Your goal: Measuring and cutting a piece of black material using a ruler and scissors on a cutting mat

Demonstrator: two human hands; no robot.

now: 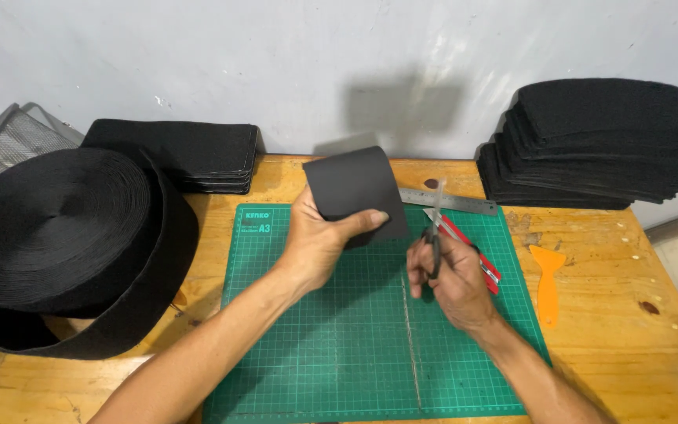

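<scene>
Left hand [315, 243] pinching black sheet [353, 188], right hand [449, 275] gripping scissors [435, 228], fingers through handles

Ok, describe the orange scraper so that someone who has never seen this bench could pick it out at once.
Start at the green cutting mat in the middle of the wooden bench. Just off the mat's right edge, on bare wood, lies the orange scraper, flat, with its wide blade toward the wall. It is the only orange thing there; the red-handled knife nearby lies on the mat.

A wooden counter [606, 314] is standing against a pale grey wall [276, 63]; soft light is falling evenly.
</scene>
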